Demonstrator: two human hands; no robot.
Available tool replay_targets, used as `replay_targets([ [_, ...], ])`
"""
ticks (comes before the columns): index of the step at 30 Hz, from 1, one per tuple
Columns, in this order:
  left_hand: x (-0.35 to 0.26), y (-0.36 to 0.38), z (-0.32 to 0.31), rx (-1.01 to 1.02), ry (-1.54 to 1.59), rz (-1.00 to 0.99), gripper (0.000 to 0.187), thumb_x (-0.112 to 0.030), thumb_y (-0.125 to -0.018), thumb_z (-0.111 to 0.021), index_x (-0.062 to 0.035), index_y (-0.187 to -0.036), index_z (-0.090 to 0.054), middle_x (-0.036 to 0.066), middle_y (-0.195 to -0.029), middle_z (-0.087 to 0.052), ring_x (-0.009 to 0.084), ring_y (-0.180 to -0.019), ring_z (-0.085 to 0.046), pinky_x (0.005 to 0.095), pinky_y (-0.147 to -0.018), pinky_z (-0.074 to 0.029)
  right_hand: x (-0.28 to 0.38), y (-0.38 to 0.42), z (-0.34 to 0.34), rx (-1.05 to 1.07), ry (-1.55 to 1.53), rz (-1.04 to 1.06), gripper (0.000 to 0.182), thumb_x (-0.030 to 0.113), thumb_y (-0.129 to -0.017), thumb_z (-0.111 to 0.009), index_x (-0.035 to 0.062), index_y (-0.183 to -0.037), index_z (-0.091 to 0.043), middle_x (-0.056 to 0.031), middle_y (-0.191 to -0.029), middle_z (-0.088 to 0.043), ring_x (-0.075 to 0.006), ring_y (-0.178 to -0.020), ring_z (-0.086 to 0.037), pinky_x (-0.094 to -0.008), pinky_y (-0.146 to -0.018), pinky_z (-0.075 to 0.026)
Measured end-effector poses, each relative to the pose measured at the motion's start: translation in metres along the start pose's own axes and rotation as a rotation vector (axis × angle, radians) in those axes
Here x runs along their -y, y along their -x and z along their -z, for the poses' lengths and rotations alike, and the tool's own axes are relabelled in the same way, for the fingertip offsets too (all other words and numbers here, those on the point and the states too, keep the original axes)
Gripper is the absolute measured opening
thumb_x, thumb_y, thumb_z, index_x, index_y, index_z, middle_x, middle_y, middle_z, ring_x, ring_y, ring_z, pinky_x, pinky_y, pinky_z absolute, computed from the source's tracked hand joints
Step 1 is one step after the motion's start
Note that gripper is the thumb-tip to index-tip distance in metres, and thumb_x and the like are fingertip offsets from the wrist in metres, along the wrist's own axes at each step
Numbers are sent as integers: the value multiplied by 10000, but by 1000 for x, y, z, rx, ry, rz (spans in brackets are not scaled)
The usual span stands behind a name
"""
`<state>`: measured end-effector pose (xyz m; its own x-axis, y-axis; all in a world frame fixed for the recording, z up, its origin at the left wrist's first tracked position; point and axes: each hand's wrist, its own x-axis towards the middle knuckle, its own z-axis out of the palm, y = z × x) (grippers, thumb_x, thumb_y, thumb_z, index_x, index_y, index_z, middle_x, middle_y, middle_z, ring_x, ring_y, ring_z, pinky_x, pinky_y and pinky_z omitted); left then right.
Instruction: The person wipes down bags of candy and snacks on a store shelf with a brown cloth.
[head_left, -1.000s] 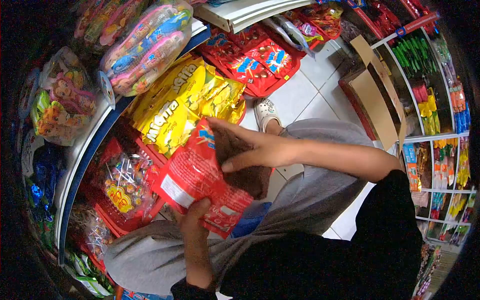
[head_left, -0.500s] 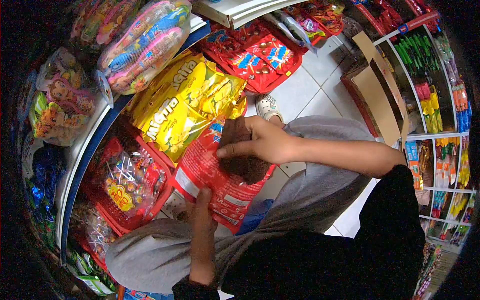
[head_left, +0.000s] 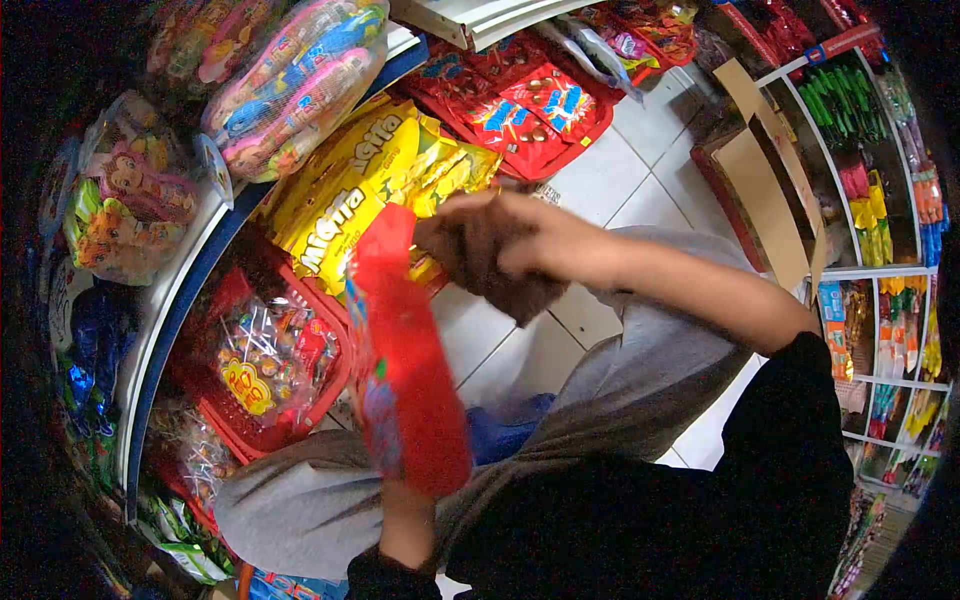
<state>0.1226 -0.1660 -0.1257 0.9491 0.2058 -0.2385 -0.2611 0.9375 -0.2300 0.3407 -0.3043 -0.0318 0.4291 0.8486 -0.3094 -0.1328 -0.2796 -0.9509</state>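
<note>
A red printed bag (head_left: 410, 370), blurred by motion, stands nearly on edge over my lap. Behind it is my left hand (head_left: 405, 505), of which only the wrist side shows; its fingers are hidden by the bag. At the bag's upper right my right hand (head_left: 530, 235) is closed on a dark brown cloth (head_left: 495, 265), which hangs below the fingers. Yellow bags (head_left: 345, 210) lie just behind the red bag, on the display.
A red basket of lollipops (head_left: 335, 390) is at the left. Red candy bags (head_left: 530, 110) fill a tray at the top. An open cardboard box (head_left: 765, 190) stands right, before shelves of packets (head_left: 860, 270). Netted toys (head_left: 295, 90) hang upper left.
The red bag has turned from lying flat with its printed back showing to nearly edge-on. My right hand with the cloth has moved slightly up and off the bag's face.
</note>
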Motion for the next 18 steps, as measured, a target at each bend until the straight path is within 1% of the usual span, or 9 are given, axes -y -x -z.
replay_targets([
  [2, 19, -6, -2, -49, -86, 19, 466, -361, -863, -374, -34, -1191, -323, 132, -1137, -462, 256, -964, -511, 406, -837, -413, 2, 6, -13, 184, 102, 95, 703, 100, -659, -610, 90, -1279, -278, -132, -1165, -464, -216, -1069, -443, -306, -882, -377],
  [3, 39, -102, -21, -74, -129, 31, 464, -362, -864, -371, -33, -1189, -325, 133, -1134, -464, 255, -962, -512, 404, -835, -413, 4, 10, -19, 248, 148, 36, 739, 134, -657, -643, 83, -1285, -259, -138, -1178, -454, -222, -1071, -439, -308, -893, -366],
  [8, 80, -44, -10, -197, -345, 101, 456, -367, -871, -356, -32, -1179, -333, 141, -1117, -475, 255, -950, -517, 396, -826, -414, -9, 8, -37, 509, -39, 49, 836, 185, -607, -751, 34, -1268, -264, -107, -1130, -490, -155, -989, -470, -299, -851, -391],
  [9, 78, -22, -6, -222, -388, 115, 455, -368, -872, -353, -31, -1177, -335, 143, -1114, -477, 254, -948, -518, 394, -824, -414, 3, 12, -36, 570, -132, -106, 762, 219, -599, -757, 26, -1214, -350, -94, -1078, -526, -146, -946, -494, -288, -831, -402],
  [12, 73, 24, 1, -296, -514, 146, 451, -371, -876, -344, -30, -1171, -340, 148, -1104, -483, 254, -941, -521, 389, -819, -415, -6, 11, -35, 708, 77, -75, 647, 235, -606, -751, 17, -1132, -445, -80, -1041, -548, -131, -910, -508, -276, -792, -418],
  [14, 89, 9, -1, -351, -595, 168, 449, -373, -878, -338, -30, -1167, -344, 151, -1098, -487, 254, -936, -523, 386, -816, -416, 0, 14, -34, 688, 93, -106, 540, 268, -629, -731, 0, -1043, -512, -82, -946, -592, -146, -847, -541, -283, -752, -436],
  [15, 154, -67, -11, -378, -637, 180, 448, -374, -880, -334, -29, -1165, -346, 153, -1095, -490, 254, -933, -524, 385, -814, -416, 4, 15, -33, 660, 102, -163, 516, 275, -642, -717, -13, -1021, -519, -97, -936, -600, -168, -846, -551, -298, -772, -431],
  [16, 102, -5, -16, -404, -678, 193, 447, -375, -881, -331, -29, -1163, -347, 155, -1091, -492, 253, -931, -525, 383, -812, -416, 8, 16, -30, 630, 112, -219, 495, 281, -654, -704, -26, -999, -527, -113, -927, -608, -190, -844, -562, -313, -791, -427],
  [18, 98, 2, -4, -454, -765, 226, 445, -377, -884, -325, -28, -1159, -351, 158, -1085, -496, 253, -926, -527, 380, -809, -416, 26, 15, -15, 446, 118, -98, 451, 301, -667, -693, -25, -947, -556, -108, -852, -625, -177, -770, -588, -293, -725, -463],
])
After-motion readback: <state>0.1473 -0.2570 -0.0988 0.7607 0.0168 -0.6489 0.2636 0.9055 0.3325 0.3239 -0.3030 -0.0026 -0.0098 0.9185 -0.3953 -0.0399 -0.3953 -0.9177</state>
